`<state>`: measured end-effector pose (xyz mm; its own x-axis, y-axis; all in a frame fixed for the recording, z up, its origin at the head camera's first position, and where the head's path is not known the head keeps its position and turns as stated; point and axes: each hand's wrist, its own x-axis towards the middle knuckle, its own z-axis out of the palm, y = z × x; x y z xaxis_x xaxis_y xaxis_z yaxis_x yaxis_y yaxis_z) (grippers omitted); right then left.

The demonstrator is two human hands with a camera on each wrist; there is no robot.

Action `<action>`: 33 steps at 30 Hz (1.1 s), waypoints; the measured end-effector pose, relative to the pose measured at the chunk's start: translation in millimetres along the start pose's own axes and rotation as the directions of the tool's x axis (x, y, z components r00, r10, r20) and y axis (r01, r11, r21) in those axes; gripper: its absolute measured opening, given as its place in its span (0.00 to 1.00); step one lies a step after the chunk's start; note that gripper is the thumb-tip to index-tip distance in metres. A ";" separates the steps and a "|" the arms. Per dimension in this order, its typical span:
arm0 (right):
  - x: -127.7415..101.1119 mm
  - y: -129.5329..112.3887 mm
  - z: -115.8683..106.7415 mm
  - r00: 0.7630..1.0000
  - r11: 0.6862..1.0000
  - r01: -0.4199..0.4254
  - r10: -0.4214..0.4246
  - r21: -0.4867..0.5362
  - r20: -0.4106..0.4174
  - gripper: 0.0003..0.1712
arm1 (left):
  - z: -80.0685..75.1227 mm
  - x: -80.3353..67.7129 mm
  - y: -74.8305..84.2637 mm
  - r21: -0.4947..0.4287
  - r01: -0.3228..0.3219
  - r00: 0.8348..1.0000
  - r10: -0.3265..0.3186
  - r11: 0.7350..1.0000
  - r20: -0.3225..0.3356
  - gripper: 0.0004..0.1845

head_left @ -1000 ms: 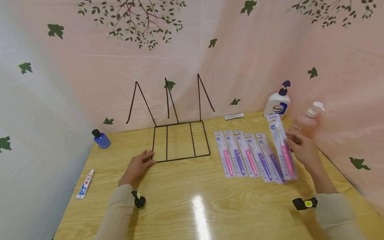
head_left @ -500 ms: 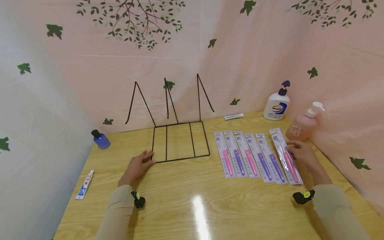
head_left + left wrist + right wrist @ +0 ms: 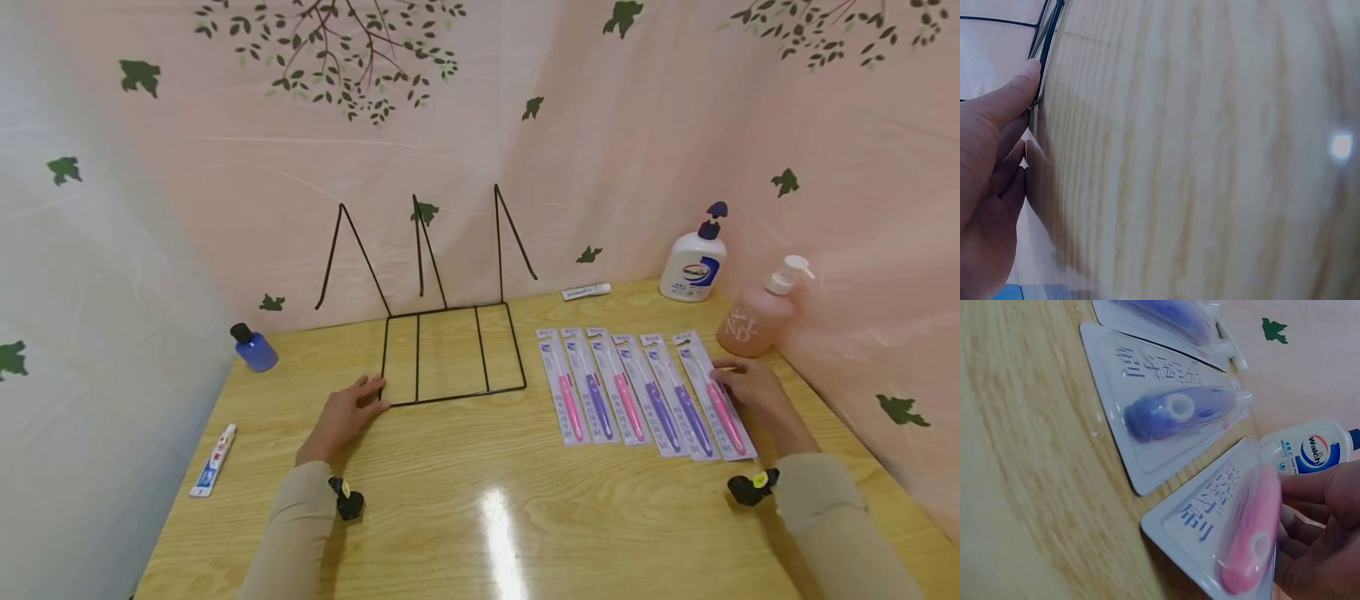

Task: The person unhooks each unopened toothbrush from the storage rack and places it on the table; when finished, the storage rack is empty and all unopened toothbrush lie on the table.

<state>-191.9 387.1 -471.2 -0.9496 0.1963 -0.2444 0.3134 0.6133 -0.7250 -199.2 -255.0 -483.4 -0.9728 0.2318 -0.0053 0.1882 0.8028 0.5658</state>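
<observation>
Several packed toothbrushes lie side by side on the wooden table. My right hand pinches the right edge of the rightmost pack, a pink toothbrush, which lies flat. In the right wrist view my fingers sit against that pink pack, with a purple pack beside it. My left hand rests flat on the table, fingertips touching the front left corner of a black wire rack. The left wrist view shows the fingers against the rack's wire.
A white pump bottle and a pink pump bottle stand at the back right. A small white tube lies by the back wall. A blue bottle and a toothpaste tube lie at the left. Curtains close off three sides.
My right hand lowered the pink toothbrush pack from a raised tilt down flat onto the table at the right end of the row. The left hand stayed still.
</observation>
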 end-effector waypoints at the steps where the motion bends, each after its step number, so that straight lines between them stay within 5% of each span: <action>1: -0.2 0.1 0.2 1.000 1.000 -0.002 0.002 -0.004 -0.002 0.26 | 0.1 -0.1 0.2 0.000 0.000 1.000 0.000 1.000 -0.002 0.31; 21: -13.5 -4.4 -2.6 0.999 1.000 -0.003 0.003 0.009 -0.038 0.31 | -2.6 -0.5 -2.2 0.016 0.019 1.000 -0.019 1.000 0.009 0.29; 27: -23.8 -36.9 -2.7 0.983 0.991 0.131 -0.135 -0.035 -0.122 0.31 | -7.5 -0.9 0.8 -0.008 0.051 0.999 -0.051 0.999 0.015 0.27; 33: -34.5 -87.9 2.0 0.924 0.949 0.284 -0.309 -0.138 -0.224 0.28 | -10.8 3.0 10.9 -0.049 0.049 0.999 -0.050 0.998 -0.020 0.26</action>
